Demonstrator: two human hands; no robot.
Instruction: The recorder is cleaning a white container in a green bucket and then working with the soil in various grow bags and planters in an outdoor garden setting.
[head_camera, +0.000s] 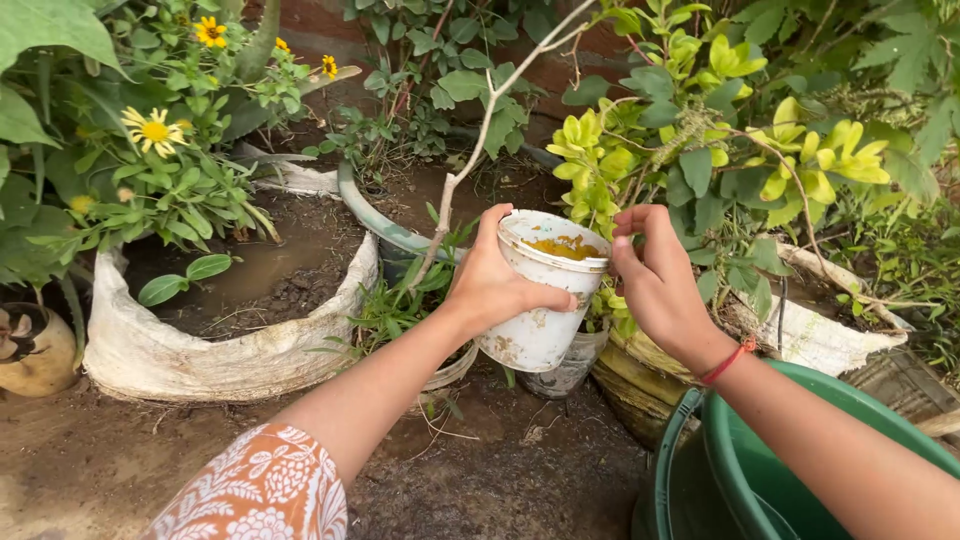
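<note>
Garden pots crowd the frame; at centre our left hand (492, 288) grips a white cup (545, 300) of yellow paste—our right hand (655, 275), fingers pinched together, touches its rim. Scooping stage; next needs a careful pinch.

From my headset feed: my left arm wears a short orange sleeve (255, 492) printed with white flowers, at seven o'clock. A thin red thread band (728, 361) circles my right wrist, at four o'clock; both forearms bare.
</note>
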